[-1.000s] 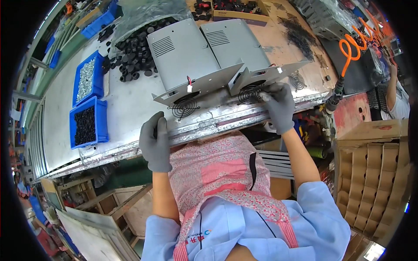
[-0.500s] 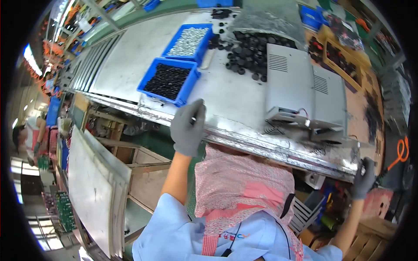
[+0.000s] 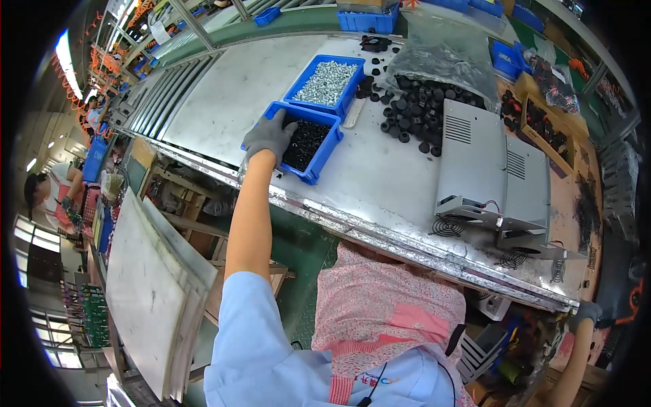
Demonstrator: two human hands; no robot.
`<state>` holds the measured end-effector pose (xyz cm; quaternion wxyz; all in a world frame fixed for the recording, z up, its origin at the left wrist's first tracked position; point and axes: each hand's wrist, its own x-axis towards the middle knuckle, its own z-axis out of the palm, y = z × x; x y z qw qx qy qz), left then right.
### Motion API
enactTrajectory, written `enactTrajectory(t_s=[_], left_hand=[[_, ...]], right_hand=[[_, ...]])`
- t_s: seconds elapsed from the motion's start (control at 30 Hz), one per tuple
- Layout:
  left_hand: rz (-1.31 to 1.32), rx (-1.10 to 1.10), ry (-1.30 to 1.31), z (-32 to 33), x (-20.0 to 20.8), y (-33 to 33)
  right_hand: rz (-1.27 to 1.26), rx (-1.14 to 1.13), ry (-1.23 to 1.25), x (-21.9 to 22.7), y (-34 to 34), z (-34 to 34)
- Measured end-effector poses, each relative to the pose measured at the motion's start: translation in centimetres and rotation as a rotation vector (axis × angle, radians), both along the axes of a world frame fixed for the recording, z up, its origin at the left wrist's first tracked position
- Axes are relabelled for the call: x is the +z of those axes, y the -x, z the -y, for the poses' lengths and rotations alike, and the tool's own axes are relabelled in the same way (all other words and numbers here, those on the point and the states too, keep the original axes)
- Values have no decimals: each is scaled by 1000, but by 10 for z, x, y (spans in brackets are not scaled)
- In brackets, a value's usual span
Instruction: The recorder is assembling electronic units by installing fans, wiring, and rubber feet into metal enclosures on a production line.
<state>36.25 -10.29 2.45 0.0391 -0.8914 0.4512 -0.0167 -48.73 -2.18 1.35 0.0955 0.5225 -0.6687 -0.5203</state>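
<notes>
My left hand [image 3: 270, 137], in a grey glove, reaches over the near left rim of a blue bin [image 3: 313, 169] of small black screws [image 3: 305, 144]. Its thumb and fingers are apart above the screws; some fingertips are hidden in the bin. A second blue bin [image 3: 349, 95], holding silvery screws [image 3: 325, 83], touches it on the far side. At the table's right front corner is my gloved right hand [image 3: 584, 316], small in view. Its fingers look curled on a dark hand tool [image 3: 610, 322], which points toward an orange coiled hose [image 3: 636, 298].
Two grey metal housings [image 3: 471, 156] stand on the metal-topped table [image 3: 380, 176] at right, with black wire fan guards [image 3: 447, 226] beside them. Behind lie many black round caps [image 3: 417, 112] and a clear plastic bag [image 3: 441, 54]. White boards [image 3: 146, 292] lean at left. Another person [image 3: 57, 193] works far left.
My left hand has moved forward and left, from the table's front edge into the bin of black screws. My right hand has shifted lower and right in view. The view has turned slightly.
</notes>
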Motion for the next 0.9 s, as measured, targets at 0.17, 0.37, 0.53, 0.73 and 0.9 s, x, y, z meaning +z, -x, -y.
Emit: enactTrajectory(t_s=[0.17,0.37,0.53,0.73,0.9], left_hand=[[-79,-56,6,16,-2,0],[-137,-108,-101,5,6,27],[-126,-141,-78,-1,-5,31],[-1278,-49,578,-11,-12,-12],[-2311,38,745,-18,-23,-63]], right_hand=[[52,-163,84,-11,34,-17],[292,-202,153,1,36,-50],[288,-220,85,6,17,-55],[304,-201,123,49,-2,-70],[370,-126,221,93,-54,-97]])
